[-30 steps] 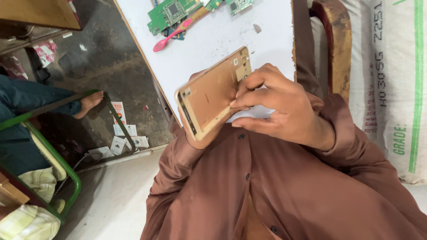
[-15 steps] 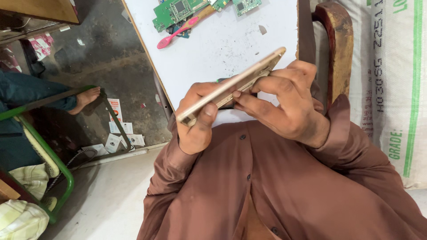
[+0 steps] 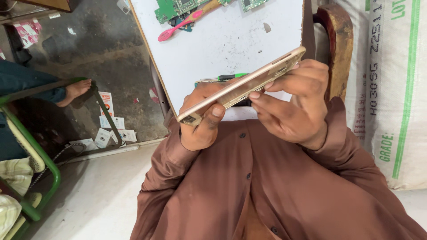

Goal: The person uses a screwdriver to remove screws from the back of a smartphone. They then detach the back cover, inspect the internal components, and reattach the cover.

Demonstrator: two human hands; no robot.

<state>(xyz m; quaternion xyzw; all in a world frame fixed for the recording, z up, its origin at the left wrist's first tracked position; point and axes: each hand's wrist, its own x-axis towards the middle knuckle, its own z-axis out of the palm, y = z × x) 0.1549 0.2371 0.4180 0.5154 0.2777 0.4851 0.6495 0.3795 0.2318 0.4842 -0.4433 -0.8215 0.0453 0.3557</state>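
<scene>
One gold phone body (image 3: 242, 84), slim and flat, held edge-on and tilted, its far end raised toward the upper right, above the near edge of the white tabletop (image 3: 231, 42) and over the person's brown shirt (image 3: 267, 186). Left hand (image 3: 200, 120): fingers closed around the lower end of the phone body, thumb pressed across its edge. Right hand (image 3: 296, 104): fingers closed on the upper end, fingertips along the long edge, palm behind it.

Just beyond the phone body, on the tabletop: one green-handled tool (image 3: 231, 77), lying flat, partly hidden by the hands. At the far edge of the tabletop: green circuit boards (image 3: 175, 8), several, close together; one pink toothbrush (image 3: 178, 27) lying beside and partly over them.

To the right: one wooden chair back (image 3: 336, 42); one white woven sack (image 3: 393, 89) with green stripes, standing against it. To the left, on the floor: scattered paper cards (image 3: 109, 129); one green metal frame (image 3: 35, 146); another person's bare foot (image 3: 75, 90)
</scene>
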